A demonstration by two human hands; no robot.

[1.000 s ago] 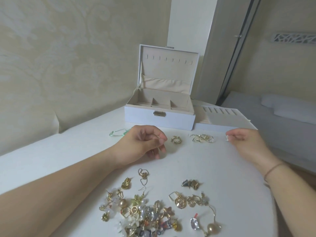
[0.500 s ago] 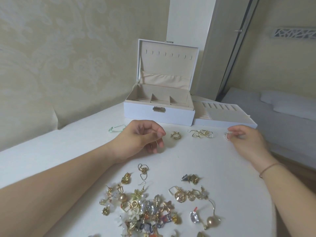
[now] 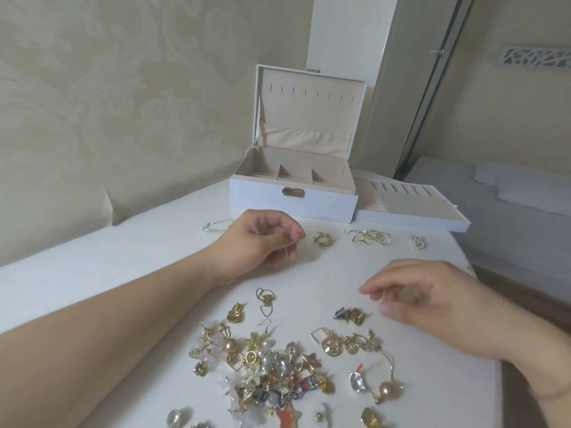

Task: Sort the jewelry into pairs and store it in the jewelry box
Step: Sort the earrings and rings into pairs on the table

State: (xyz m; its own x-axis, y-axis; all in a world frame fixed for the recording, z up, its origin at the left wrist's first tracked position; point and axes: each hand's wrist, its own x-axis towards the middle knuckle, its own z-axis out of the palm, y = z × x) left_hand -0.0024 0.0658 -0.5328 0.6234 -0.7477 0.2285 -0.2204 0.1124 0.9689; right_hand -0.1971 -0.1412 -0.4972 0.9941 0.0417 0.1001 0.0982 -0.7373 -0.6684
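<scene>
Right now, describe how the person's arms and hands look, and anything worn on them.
Both forearms are bare, with no sleeves in view. The left hand shows no ring, watch or bracelet. The right hand is motion-blurred; a thin band circles its wrist at the frame's right edge. No gloves or nail polish are visible.

Patterned wall, white table
</scene>
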